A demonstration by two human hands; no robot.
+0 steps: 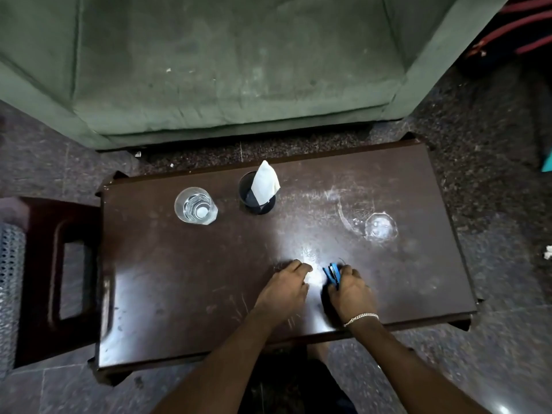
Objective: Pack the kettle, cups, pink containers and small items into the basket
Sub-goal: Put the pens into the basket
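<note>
My right hand (351,289) grips a small blue item (333,276), perhaps a stapler, low over the dark wooden table (179,279) near its front edge. My left hand (285,286) rests on the tabletop just left of it, fingers curled, holding nothing I can see. A clear glass cup (195,206) stands at the back left. A second clear glass (373,225) lies on its side at the back right. A black mesh holder (258,194) with a white folded paper (265,182) in it stands at the back middle. A perforated grey basket edge (9,282) shows at the far left.
A dark brown stool (56,279) with a handle slot stands against the table's left side. A green sofa (227,64) fills the space behind the table. Speckled stone floor (493,189) surrounds it. A striped dark item (513,28) lies at the top right.
</note>
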